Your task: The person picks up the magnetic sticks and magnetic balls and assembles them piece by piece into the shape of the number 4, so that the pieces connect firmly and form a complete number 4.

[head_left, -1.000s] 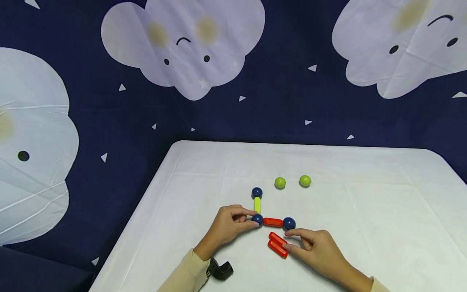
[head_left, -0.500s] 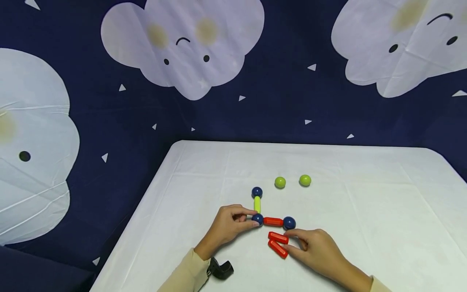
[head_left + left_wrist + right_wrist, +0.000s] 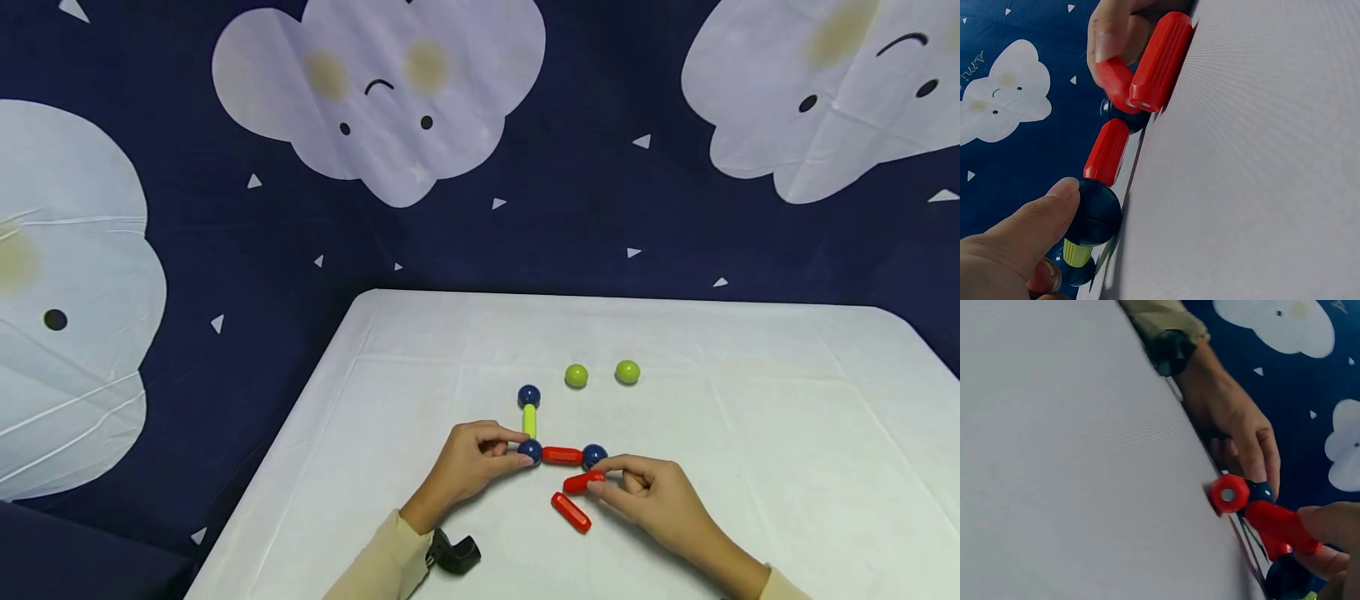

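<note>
In the head view my left hand (image 3: 467, 465) pinches the dark blue ball (image 3: 530, 452) at the corner of an L of magnetic building pieces. A yellow-green rod (image 3: 529, 422) runs from it to another blue ball (image 3: 528, 396); a red rod (image 3: 562, 456) runs right to a third (image 3: 593, 455). My right hand (image 3: 654, 498) pinches one end of a second red rod (image 3: 577, 483), near that right-hand ball. Whether they touch is unclear. Another red rod (image 3: 572, 512) lies loose in front; its metal tip (image 3: 1228, 495) shows in the right wrist view.
Two light green balls (image 3: 577, 376) lie farther back on the white-covered table (image 3: 750, 400). A black device (image 3: 454, 553) is strapped at my left wrist. Behind the table hangs a dark blue cloth (image 3: 585, 225) with cloud prints.
The right hand has taken hold of the upper loose red rod and turned it, swinging it away from the other loose rod toward the right-hand blue ball. The left hand has stayed put.
</note>
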Available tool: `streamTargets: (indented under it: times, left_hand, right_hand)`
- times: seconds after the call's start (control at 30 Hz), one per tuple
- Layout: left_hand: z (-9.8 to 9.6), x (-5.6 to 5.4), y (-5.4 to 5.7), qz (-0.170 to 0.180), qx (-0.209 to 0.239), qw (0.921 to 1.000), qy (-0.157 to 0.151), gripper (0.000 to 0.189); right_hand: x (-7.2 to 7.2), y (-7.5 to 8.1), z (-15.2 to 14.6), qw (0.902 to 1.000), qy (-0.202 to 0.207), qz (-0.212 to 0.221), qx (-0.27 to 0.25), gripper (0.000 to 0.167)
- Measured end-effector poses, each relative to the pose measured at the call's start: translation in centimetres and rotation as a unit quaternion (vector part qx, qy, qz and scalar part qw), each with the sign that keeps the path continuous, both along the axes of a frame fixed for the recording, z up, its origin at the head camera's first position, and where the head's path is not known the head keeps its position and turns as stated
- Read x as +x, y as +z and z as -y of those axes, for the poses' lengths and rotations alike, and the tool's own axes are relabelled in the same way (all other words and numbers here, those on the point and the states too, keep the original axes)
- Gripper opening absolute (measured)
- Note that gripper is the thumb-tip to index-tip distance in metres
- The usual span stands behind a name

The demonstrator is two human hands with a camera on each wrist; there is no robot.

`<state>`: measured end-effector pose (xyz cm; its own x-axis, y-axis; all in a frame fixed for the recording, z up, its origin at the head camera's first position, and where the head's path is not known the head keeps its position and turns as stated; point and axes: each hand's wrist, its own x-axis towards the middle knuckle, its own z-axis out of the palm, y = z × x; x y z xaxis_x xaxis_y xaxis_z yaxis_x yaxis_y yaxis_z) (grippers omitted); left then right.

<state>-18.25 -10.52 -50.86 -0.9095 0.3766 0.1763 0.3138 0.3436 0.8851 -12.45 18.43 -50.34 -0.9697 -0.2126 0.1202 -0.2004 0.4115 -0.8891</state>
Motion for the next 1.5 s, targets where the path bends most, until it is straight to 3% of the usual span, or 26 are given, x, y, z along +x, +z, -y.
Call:
streamTargets:
  times: [0.13,0.23,0.57,0.73,1.2,1.37,1.5]
  left_hand:
    - [0.0,0.0,0.0,0.000,0.001,1.0000,0.000,0.023]
    - [0.0,0.0,0.1,0.001,0.001,1.0000,-0.001,0.023]
    - [0.0,0.1,-0.2,0.003,0.009,1.0000,0.001,0.023]
    - [0.0,0.1,-0.3,0.003,0.013,0.9999,-0.001,0.023]
    - [-0.1,-0.1,0.0,0.010,0.025,0.9996,-0.012,0.023]
    - [-0.1,0.0,0.0,0.009,0.023,0.9996,-0.011,0.023]
    - [0.0,0.0,0.0,0.003,0.025,0.9997,-0.008,0.022]
  right_hand:
    - [-0.6,0.3,-0.7,0.9986,0.010,0.027,-0.044,0.015]
    - [-1.6,0.4,-1.7,0.9976,0.038,0.031,-0.049,0.019]
    - [-8.7,0.6,-5.7,0.9777,0.168,0.118,-0.043,0.029]
    - [-11.1,0.8,-6.3,0.9661,0.218,0.136,-0.029,0.028]
    - [-13.6,1.7,-6.6,0.9482,0.254,0.191,-0.004,0.026]
    - [-14.1,1.8,-6.2,0.9400,0.282,0.191,0.015,0.025]
    - [-14.1,2.0,-5.5,0.9406,0.287,0.178,0.033,0.026]
